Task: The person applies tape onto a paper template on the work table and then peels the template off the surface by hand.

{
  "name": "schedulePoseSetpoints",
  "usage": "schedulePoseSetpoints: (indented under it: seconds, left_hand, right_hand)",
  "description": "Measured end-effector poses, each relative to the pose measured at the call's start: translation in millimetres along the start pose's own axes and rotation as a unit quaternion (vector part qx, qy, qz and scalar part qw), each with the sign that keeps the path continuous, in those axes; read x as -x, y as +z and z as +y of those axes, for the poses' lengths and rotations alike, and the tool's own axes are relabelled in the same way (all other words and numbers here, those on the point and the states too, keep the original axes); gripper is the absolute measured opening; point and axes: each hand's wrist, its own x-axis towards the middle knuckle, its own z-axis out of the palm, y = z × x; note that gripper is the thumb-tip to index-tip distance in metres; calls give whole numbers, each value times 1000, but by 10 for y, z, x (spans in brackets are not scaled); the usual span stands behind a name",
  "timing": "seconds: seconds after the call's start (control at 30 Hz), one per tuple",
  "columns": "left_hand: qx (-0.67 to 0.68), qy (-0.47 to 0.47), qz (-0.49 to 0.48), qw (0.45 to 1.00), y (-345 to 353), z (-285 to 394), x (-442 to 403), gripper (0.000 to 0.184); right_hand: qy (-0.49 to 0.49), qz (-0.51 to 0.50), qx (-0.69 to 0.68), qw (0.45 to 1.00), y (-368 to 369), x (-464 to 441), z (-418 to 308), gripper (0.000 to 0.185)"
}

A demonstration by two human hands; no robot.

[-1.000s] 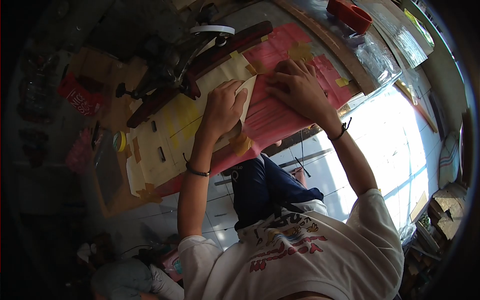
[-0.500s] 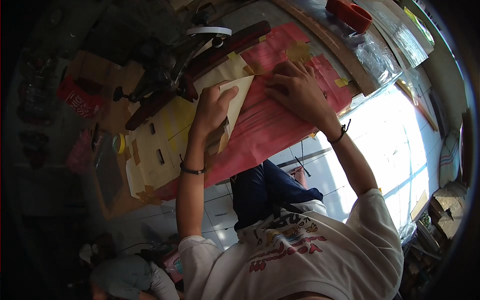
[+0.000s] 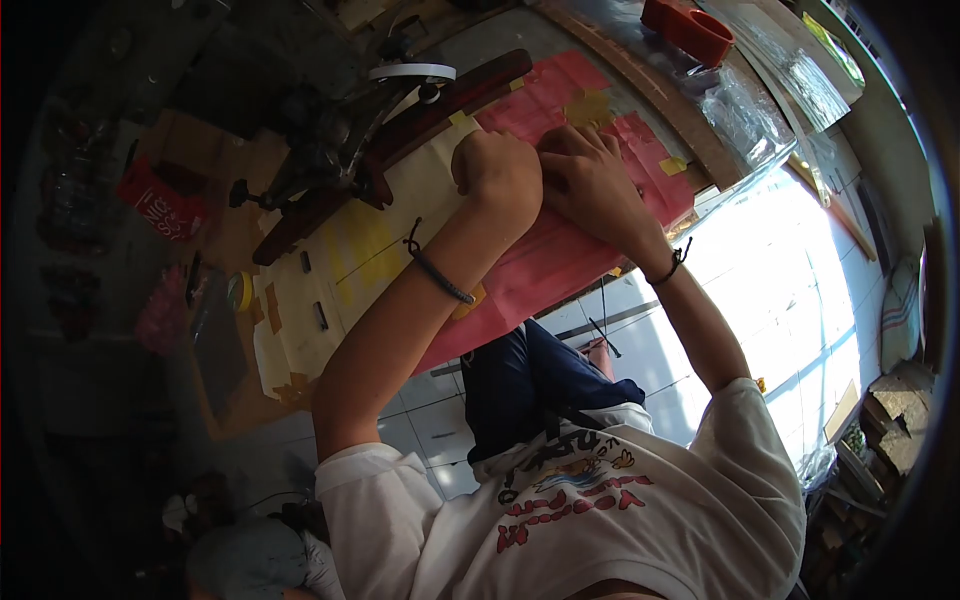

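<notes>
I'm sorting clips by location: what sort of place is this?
Probably a small workshop: a dark mechanical rig, a red sheet with tape patches, and piled board pieces are in view.

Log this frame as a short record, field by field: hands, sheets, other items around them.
Left hand: close beside the right, fingers largely out of sight; grip unclear
Right hand: fingers bent, over the red sheet
Sheets: cream sheet to the picture's left, red to its right
Tape: brownish patches on the red sheet
Upper middle: long dark red bar
Left: yellow round item
Upper right: red-orange object
Wrists: dark band on each
</notes>
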Motion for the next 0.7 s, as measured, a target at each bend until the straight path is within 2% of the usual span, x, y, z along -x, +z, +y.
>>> schedulePoseSetpoints:
  seconds: [0.07,0.17,0.37,0.47,0.7]
  left_hand:
    - [28,3,60,998,27,-112,57,9]
    - [68,39,114,990,14,-321,132,17]
    - [183,29,115,976,132,-485,137,16]
    - [237,49,62,968,70,-592,89,18]
    - [270,67,20,960,91,-665,-55,19]
  right_hand:
    - [-3,2,-4,1000,-20,-4,-4,21]
    - [-2,6,-9,1000,-22,10,5,20]
    - [5,1,-17,1000,-35,-3,-16,18]
    - [7,2,-16,1000,-30,-1,-15,18]
    - [9,-2,-12,1000,-36,-4,-14,19]
